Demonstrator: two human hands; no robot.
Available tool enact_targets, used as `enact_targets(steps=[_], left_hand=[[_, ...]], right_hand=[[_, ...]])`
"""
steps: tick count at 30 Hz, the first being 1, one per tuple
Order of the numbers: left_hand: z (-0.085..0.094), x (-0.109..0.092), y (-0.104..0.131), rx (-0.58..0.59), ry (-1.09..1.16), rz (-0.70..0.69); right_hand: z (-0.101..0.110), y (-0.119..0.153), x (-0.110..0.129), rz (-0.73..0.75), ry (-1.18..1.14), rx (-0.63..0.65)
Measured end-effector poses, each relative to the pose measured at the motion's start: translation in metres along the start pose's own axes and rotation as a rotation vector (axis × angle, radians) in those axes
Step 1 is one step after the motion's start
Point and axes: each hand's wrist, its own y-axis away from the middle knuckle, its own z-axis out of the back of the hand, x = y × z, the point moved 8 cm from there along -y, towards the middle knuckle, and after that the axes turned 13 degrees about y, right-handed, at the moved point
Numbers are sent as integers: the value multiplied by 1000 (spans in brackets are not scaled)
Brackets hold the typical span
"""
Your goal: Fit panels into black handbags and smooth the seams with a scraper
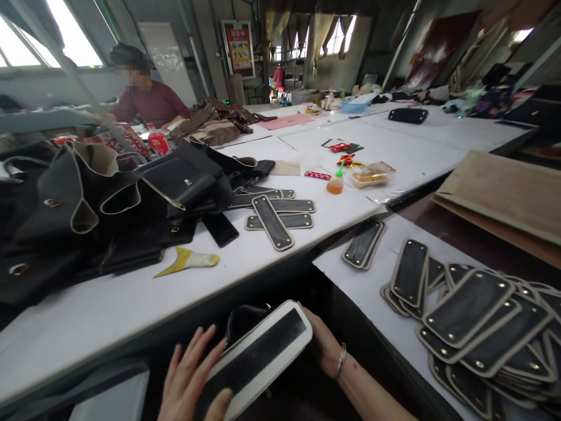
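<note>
Low in front of me, a long black bag piece with a pale border and rounded end lies tilted. It looks like the base of a bag, and a black strap-like part shows behind it. My right hand, with a bracelet on the wrist, grips its far end; the fingertips are hidden behind it. My left hand is at the near end with fingers stretched and spread, the thumb over the black face. Beyond, on the white table, lie a yellow-and-white tool and a black phone-like slab.
Black bags are heaped at the left. Several black panels with pale edges lie mid-table; a larger pile covers the right-hand surface, near brown sheets. A small glue bottle stands beyond. A person sits at the far left.
</note>
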Motion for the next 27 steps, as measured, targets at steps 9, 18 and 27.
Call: enact_targets(steps=[9,18,27], left_hand=[[-112,-83,-48,519,-311,-598],[-114,-76,-52,516,-299,-600],[-119,-77,-54,521,-317,-622]], right_hand=[[-37,-25,-21,-203,-397,395],[-34,-29,-30,-228,-631,502],[-41,-33,-27,-281,-664,522]])
